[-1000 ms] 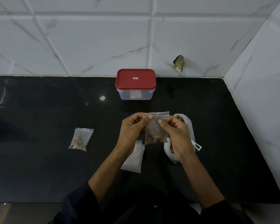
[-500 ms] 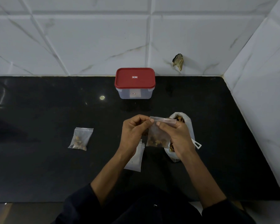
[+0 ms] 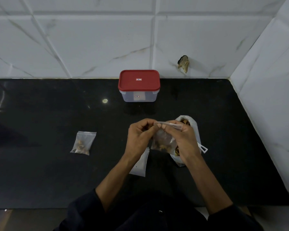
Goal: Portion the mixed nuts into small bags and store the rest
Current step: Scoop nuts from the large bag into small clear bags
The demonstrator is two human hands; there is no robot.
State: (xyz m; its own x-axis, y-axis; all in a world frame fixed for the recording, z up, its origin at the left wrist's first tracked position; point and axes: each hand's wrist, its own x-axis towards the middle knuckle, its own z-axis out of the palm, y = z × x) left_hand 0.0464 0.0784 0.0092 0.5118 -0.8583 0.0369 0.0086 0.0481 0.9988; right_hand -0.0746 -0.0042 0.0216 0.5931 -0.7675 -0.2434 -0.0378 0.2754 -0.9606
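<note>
While it is held above the black worktop [image 3: 40, 172], a small clear bag [image 3: 163, 142] with nuts in its lower part is gripped along its top edge by both hands. The left hand [image 3: 138, 139] is curled, and its thumb and fingertips pinch the left end of the bag's top strip. The right hand [image 3: 183, 140] is likewise curled, and the strip is pinched further to the right. The bag hangs from this edge, tilted, with brown and pale nuts gathered at the bottom.

Just behind the right hand, a larger white bag [image 3: 194, 129] stands open on the worktop, with nuts visible in its mouth; a white clip [image 3: 203, 148] lies against its right side. Below the left wrist, a flat pile of empty small bags [image 3: 139, 165] rests on the worktop. A filled small bag [image 3: 83, 143] lies flat well to the left.

Near the tiled wall [image 3: 90, 39], a clear container [image 3: 138, 96] is closed by a red lid [image 3: 138, 80]. One small label is carried on the lid and another on the front wall; their writing is too small to be read.
</note>
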